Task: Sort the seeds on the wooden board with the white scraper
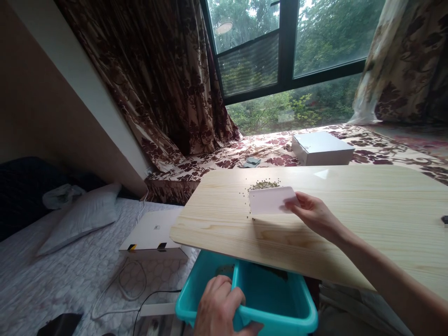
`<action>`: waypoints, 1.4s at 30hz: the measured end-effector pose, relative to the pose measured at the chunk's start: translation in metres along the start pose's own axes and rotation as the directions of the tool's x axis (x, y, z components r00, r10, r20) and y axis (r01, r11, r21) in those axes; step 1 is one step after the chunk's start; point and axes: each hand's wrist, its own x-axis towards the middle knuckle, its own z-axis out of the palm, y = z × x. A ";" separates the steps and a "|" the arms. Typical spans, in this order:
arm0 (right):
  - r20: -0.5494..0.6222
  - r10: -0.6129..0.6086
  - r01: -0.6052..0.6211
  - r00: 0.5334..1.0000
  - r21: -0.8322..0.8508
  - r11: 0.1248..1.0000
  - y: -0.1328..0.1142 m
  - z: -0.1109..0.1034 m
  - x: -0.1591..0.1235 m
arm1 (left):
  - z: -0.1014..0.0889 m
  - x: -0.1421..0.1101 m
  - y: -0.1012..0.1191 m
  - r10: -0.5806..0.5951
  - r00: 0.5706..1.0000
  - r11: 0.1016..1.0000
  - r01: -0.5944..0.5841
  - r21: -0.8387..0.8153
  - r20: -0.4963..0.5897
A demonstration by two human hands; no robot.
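My right hand [312, 212] pinches one end of a flat white plastic scraper [269, 201] with rounded corners, tilted over the tabletop. Just beyond its far edge lies a pile of small greenish beans [264, 185], with a few scattered to the left and in front. The scraper covers part of the pile. Below the table's near edge, my left hand [219, 305] is wrapped round the middle divider of a teal two-compartment bin [285, 322]. The bin sits partly under the overhanging tabletop, which hides its far side.
The light wooden table [367, 210] stretches right. A white box [324, 147] and a small folded cloth [252, 161] lie on the patterned window seat. Left, a bed [80, 266] bears a pillow [86, 214], a white case [152, 228] and cables [121, 282].
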 end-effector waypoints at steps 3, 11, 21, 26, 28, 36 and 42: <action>0.003 0.010 -0.010 1.000 0.027 1.000 -0.001 0.001 -0.002 | -0.002 0.000 -0.001 0.004 1.000 1.000 -0.004 0.006 0.005; 0.042 0.060 -0.059 0.997 -0.022 0.998 0.002 -0.006 -0.009 | -0.002 0.000 0.000 -0.035 0.999 0.999 0.036 -0.004 0.009; 0.023 0.065 -0.066 0.998 0.028 0.997 0.005 0.003 -0.009 | -0.006 -0.003 0.000 -0.044 0.999 0.999 0.044 -0.008 -0.007; 0.172 0.105 -0.116 0.980 0.056 0.992 -0.004 0.004 -0.021 | -0.005 -0.006 0.001 -0.113 0.992 0.993 0.111 -0.038 -0.054; 0.196 0.102 -0.120 0.975 0.079 0.990 -0.008 0.006 -0.023 | -0.005 -0.007 0.000 -0.107 0.993 0.994 0.105 -0.040 -0.041; 0.266 0.157 -0.185 0.951 0.083 0.979 -0.005 0.008 -0.029 | -0.011 -0.008 0.000 -0.101 0.995 0.994 0.100 -0.050 -0.014; 0.041 0.132 -0.136 0.990 0.134 0.982 -0.004 0.009 -0.017 | -0.008 -0.007 0.001 -0.146 0.989 0.988 0.144 -0.062 -0.038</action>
